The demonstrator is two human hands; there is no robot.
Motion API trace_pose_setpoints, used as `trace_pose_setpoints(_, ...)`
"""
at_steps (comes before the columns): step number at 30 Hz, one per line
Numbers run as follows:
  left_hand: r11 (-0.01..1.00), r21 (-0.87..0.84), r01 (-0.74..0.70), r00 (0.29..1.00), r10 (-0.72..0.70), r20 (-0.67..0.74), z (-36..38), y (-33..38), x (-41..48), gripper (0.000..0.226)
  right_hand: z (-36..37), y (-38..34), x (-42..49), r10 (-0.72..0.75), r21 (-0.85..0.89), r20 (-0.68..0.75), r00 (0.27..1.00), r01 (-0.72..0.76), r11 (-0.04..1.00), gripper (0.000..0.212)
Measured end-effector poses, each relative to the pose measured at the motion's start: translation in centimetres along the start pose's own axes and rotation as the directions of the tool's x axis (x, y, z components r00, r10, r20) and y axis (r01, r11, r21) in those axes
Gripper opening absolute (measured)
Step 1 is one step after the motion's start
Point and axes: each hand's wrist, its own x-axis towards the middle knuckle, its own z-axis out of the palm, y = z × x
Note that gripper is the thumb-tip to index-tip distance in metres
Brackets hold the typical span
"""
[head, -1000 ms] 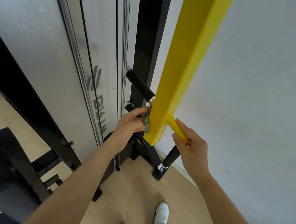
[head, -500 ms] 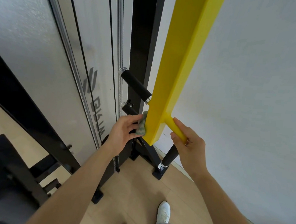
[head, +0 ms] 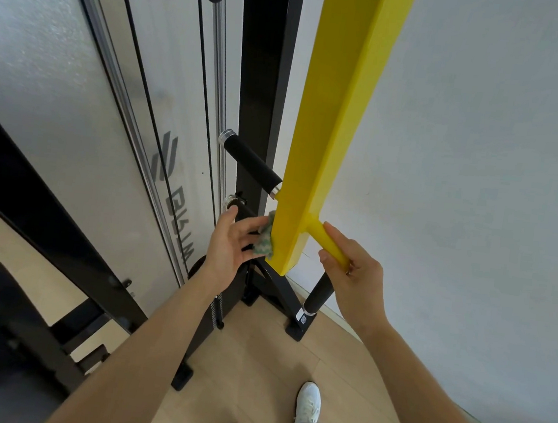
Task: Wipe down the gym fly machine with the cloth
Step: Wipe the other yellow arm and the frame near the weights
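Our left hand (head: 229,244) lies wide, fingers fairly straight and thumb lifted clear. It pushes the cloth (head: 265,241) against the yellow arm (head: 331,130) of the fly machine. The cloth is trapped between our fingertips and the paint, at nine o'clock of the arm's lower end. Our right hand (head: 354,271) is wrapped round the yellow stub (head: 331,242) that juts from the arm toward four o'clock.

The weak point, we judge, is that the cloth is held by pressure alone. If we ease off in a stroke, or drag it past the arm's bottom edge at six o'clock, it would likely drop to the floor (head: 254,364). The arm looks like a swinging part, so a slack right hand could let it shift away from the wiping push. Our fingers also work close to the black grip (head: 249,165), at eleven o'clock of the cloth, and could knock it on an upward stroke. The long stretch of arm toward twelve o'clock would be easy to skip.

The cloth is small, bunched into a wad and mottled green and white, and our fingers partly hide it. We cannot tell whether it is damp. The arm is a glossy, bright yellow, square-section beam, and we see no marks on it.
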Motion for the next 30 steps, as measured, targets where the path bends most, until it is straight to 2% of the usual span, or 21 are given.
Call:
trace_pose_setpoints(9, 0.986, -0.034, -0.162, 0.987, 0.162, -0.015, 1.2, 2.0, -0.1, 0.066, 0.1, 0.5, 0.2, -0.020, -0.021, -0.004, 1.000, 0.020, 1.000, 0.041)
trace_pose_setpoints(14, 0.997, 0.078, -0.029, 0.995, 0.037, -0.097, 1.8, 0.9, 0.2, 0.054, 0.2, 0.7, 0.3, -0.017, -0.035, -0.002, 1.000, 0.017, 0.999, 0.042)
trace_pose_setpoints(17, 0.996, 0.091, -0.024, 0.992, 0.035, -0.117, 1.7, 1.0, 0.0, 0.052, 0.2, 0.8, 0.3, -0.008, -0.033, 0.001, 1.000, 0.008, 0.999, 0.042)
trace_pose_setpoints(23, 0.984, 0.010, -0.179, 0.971, 0.178, -0.158, 1.9, 2.0, -2.7, 0.044, 0.2, 0.6, 0.0, -0.004, -0.026, 0.017, 1.000, 0.005, 1.000, 0.043)
trace_pose_setpoints(30, 0.910, -0.155, -0.386, 0.921, 0.370, -0.119, 3.2, 8.7, -5.6, 0.035, -0.5, -0.4, 0.4, 0.019, -0.024, 0.063, 0.998, -0.018, 1.000, 0.038)
